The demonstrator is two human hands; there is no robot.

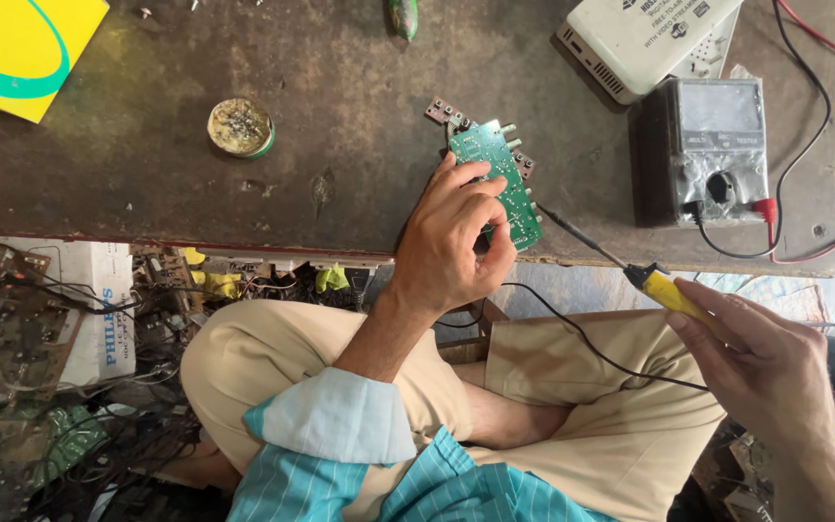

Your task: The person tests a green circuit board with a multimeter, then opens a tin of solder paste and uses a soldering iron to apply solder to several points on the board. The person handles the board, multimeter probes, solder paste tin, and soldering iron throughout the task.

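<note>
Gripping a green circuit board (497, 181), left hand (448, 242); right hand (761, 358) closed round yellow-handled soldering iron (664, 288), yellow box (16, 48) top-left

Glossy green circuit board (498, 181), yellow plastic soldering iron (666, 290), worn, scuffed matt brown tabletop (147, 174).

You have a dark, worn workbench (147, 174). On it lie a round solder-paste tin (240, 127), a yellow box (16, 48), a green circuit board (498, 174), a grey analog meter (717, 150) and a white device (645, 34).
</note>
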